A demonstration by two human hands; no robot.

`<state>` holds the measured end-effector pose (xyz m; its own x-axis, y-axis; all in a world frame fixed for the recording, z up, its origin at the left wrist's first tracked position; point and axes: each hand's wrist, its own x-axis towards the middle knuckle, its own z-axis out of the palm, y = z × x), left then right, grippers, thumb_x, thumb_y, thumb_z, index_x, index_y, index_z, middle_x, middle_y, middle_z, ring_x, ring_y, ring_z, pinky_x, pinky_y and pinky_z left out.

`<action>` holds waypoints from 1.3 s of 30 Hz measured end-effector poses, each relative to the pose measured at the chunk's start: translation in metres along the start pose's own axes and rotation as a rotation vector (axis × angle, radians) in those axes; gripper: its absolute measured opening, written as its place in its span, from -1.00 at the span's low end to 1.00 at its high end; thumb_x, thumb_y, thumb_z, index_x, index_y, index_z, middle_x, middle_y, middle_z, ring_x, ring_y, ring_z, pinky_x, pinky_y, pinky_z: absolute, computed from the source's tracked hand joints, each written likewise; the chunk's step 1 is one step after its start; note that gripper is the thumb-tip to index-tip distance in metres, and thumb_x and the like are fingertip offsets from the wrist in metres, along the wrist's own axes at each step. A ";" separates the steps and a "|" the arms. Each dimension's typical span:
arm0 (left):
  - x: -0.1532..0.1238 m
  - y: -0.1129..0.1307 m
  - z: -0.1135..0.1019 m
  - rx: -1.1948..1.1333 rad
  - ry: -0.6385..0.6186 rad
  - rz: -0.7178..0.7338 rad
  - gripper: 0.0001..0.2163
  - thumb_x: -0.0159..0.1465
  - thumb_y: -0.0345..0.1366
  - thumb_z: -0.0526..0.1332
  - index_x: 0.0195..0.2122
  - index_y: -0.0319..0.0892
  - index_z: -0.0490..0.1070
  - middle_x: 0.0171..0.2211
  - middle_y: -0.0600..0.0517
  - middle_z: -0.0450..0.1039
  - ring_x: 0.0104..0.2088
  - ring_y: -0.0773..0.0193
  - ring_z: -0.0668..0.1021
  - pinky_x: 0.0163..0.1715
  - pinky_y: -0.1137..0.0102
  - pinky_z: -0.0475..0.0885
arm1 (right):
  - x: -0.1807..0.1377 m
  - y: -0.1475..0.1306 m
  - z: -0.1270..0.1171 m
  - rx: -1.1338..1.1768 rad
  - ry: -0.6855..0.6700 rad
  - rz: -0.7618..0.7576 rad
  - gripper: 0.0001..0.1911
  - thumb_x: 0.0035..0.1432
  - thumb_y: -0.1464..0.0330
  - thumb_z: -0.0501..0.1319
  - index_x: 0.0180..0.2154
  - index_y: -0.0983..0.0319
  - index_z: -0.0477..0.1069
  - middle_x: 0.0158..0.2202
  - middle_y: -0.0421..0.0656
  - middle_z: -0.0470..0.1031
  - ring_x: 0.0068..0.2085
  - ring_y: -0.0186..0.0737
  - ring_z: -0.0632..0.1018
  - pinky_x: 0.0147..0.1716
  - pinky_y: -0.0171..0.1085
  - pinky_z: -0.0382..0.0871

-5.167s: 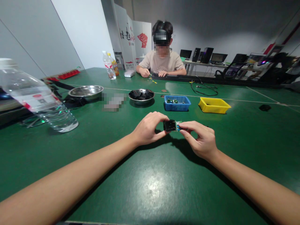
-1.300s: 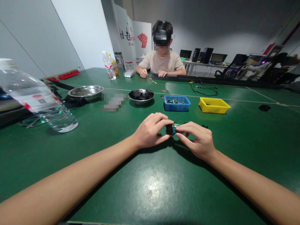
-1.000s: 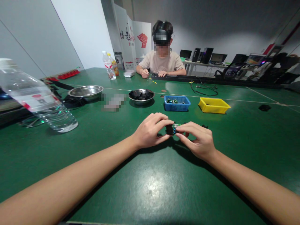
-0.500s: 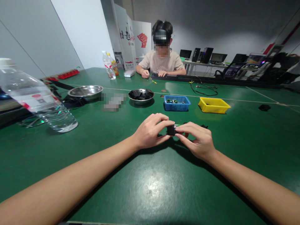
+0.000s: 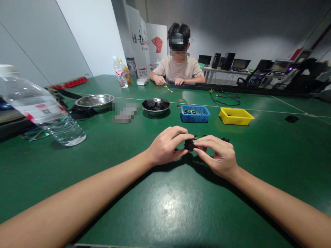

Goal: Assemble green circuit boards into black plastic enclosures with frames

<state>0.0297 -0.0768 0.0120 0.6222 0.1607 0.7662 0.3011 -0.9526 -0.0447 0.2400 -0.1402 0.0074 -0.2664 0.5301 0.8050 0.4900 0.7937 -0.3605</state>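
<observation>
Between my two hands is a small black plastic case, with a row of thin prongs on its left edge and a bit of green at its top right. My left hand is closed on its left side, fingers over the top and thumb below. My right hand pinches the right side with thumb and fingertips. Those fingers hide part of the case. Just behind my right hand, some black pieces show on the green table.
Beyond my hands stand a steel bowl of black parts, a blue bin with green circuit boards and a yellow bin. A water bottle leans at left, near a steel dish. A person sits opposite.
The black case has tilted slightly in my fingers, and less green shows at its top. Both hands keep their hold almost in place. The person opposite has shifted a hand slightly.
</observation>
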 end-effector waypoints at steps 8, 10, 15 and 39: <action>-0.001 -0.001 0.001 0.013 -0.011 -0.008 -0.73 0.31 -0.24 0.24 0.01 -0.19 0.37 -0.18 -0.10 0.50 -0.16 0.19 0.57 -0.17 0.30 0.50 | 0.000 0.002 0.000 0.006 -0.027 0.025 -0.84 0.23 0.42 0.27 -0.15 0.16 0.58 -0.26 -0.09 0.64 -0.28 -0.21 0.63 -0.28 -0.24 0.55; -0.001 -0.001 0.001 0.017 -0.013 -0.006 -0.73 0.31 -0.23 0.24 0.00 -0.20 0.37 -0.18 -0.11 0.50 -0.17 0.19 0.57 -0.18 0.30 0.50 | 0.000 0.002 0.000 0.011 -0.031 0.026 -0.84 0.23 0.43 0.27 -0.15 0.17 0.57 -0.25 -0.09 0.64 -0.28 -0.21 0.63 -0.29 -0.25 0.55; 0.000 0.000 0.001 0.008 0.004 0.010 -0.72 0.31 -0.25 0.24 0.01 -0.22 0.36 -0.18 -0.12 0.51 -0.18 0.19 0.57 -0.19 0.30 0.51 | 0.001 0.002 0.000 0.014 -0.017 0.017 -0.85 0.21 0.45 0.29 -0.16 0.19 0.55 -0.27 -0.09 0.65 -0.30 -0.21 0.62 -0.32 -0.25 0.53; 0.002 0.006 0.002 -0.224 -0.039 -0.105 -0.70 0.30 -0.27 0.29 0.00 -0.22 0.34 -0.16 -0.09 0.54 -0.16 0.21 0.59 -0.13 0.31 0.52 | 0.000 0.009 0.012 0.871 -0.057 0.848 -0.69 -0.08 0.21 0.48 -0.34 0.24 0.53 -0.45 -0.23 0.50 -0.52 -0.40 0.44 -0.51 -0.34 0.38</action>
<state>0.0342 -0.0817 0.0119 0.6247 0.2675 0.7336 0.2007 -0.9629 0.1802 0.2350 -0.1295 -0.0017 -0.1789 0.9729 0.1462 -0.1888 0.1119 -0.9756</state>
